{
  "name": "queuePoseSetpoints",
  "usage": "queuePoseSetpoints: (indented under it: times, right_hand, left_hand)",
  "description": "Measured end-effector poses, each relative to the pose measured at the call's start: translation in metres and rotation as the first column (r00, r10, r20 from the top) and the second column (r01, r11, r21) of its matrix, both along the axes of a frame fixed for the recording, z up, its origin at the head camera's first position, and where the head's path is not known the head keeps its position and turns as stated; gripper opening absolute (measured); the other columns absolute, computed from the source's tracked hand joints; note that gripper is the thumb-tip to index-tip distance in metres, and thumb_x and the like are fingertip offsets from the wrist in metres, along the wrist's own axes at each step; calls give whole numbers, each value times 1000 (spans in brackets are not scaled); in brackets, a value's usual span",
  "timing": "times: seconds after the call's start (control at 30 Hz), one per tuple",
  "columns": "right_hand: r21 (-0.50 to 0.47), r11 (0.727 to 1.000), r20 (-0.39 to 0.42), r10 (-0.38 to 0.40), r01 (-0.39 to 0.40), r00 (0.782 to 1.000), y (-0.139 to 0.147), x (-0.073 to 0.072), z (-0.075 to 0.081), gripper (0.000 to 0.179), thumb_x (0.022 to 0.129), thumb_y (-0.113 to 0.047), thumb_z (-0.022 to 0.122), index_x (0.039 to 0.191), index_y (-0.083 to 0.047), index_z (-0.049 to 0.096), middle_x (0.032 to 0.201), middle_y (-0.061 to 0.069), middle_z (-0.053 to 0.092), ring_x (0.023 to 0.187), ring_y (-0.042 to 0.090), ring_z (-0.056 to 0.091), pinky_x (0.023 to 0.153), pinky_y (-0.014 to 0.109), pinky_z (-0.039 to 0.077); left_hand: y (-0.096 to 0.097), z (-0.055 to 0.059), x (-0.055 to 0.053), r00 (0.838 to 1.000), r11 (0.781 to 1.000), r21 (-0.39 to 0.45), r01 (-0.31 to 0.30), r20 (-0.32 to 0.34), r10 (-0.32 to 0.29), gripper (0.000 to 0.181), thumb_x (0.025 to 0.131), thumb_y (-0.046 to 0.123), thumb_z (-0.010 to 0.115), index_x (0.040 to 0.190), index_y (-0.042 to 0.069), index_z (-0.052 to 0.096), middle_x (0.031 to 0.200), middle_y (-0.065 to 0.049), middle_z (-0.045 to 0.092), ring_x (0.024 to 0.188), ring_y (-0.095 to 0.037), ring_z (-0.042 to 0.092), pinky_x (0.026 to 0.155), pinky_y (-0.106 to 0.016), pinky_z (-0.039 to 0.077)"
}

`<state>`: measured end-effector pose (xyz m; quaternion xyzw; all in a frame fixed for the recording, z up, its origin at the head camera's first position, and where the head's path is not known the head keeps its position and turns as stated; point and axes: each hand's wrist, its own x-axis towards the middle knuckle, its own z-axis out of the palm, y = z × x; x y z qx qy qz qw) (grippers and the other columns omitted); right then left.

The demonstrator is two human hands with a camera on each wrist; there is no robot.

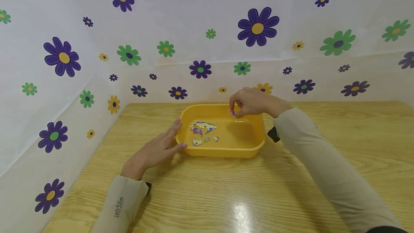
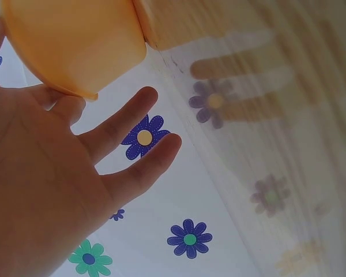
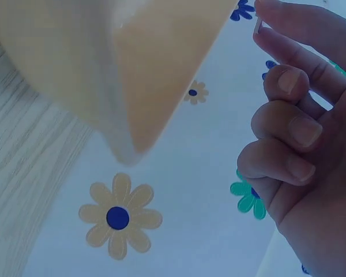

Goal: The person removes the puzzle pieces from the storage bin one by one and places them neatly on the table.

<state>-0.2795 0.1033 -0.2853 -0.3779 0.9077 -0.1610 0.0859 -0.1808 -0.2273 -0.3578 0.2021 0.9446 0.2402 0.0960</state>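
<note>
Head view: right hand (image 1: 253, 100) pinches a purple piece (image 1: 231, 112) at its fingertips (image 1: 239, 114) above the tray (image 1: 223, 152), left hand (image 1: 158, 150) spread against it.

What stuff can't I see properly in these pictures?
- Piece in the right hand: head view, too small and partly covered by that hand.
- Pieces in the yellow tray: head view, printed patterns too small to make out.
- Tray's inside: left wrist view, hidden behind its outer wall.
- Black object near the right sleeve: head view, partly hidden behind that sleeve.
</note>
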Motion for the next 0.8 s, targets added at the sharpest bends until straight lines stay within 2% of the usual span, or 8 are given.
queuePoseSetpoints:
  times: [0.3, 0.5, 0.8]
  right_hand:
    - [-46, 999, -17, 6, -6, 1000, 26, 0, -2, 14, 84, -6, 77, 97, -3, 73, 69, 1, 50, 68, 18, 44, 64, 32, 35]
    - [-44, 998, -15, -39, 38, 999, 42, 6, -2, 13, 85, -7, 76, 97, -6, 73, 72, 0, 49, 72, 19, 43, 66, 33, 33]
    - [-65, 997, -31, -41, 39, 999, 69, 8, -5, 13, 84, -6, 77, 96, -5, 73, 66, -3, 44, 63, 14, 40, 60, 31, 33]
  left_hand:
    - [0, 1, 0, 1000, 1000, -7, -8, -4, 7, 87, 102, 58, 48, 164, 12, 8, 170, -4, 3, 151, -36, 18, 120, -56, 20]
    - [0, 0, 0, 1000, 1000, -11, -9, 6, 9, 88, 102, 59, 48, 165, 14, 6, 170, -5, 2, 151, -36, 18, 120, -56, 20]
    - [-1, -1, -1, 1000, 1000, -7, -7, 4, 7, 88, 102, 59, 48, 165, 14, 5, 170, -4, 2, 151, -36, 19, 120, -56, 20]
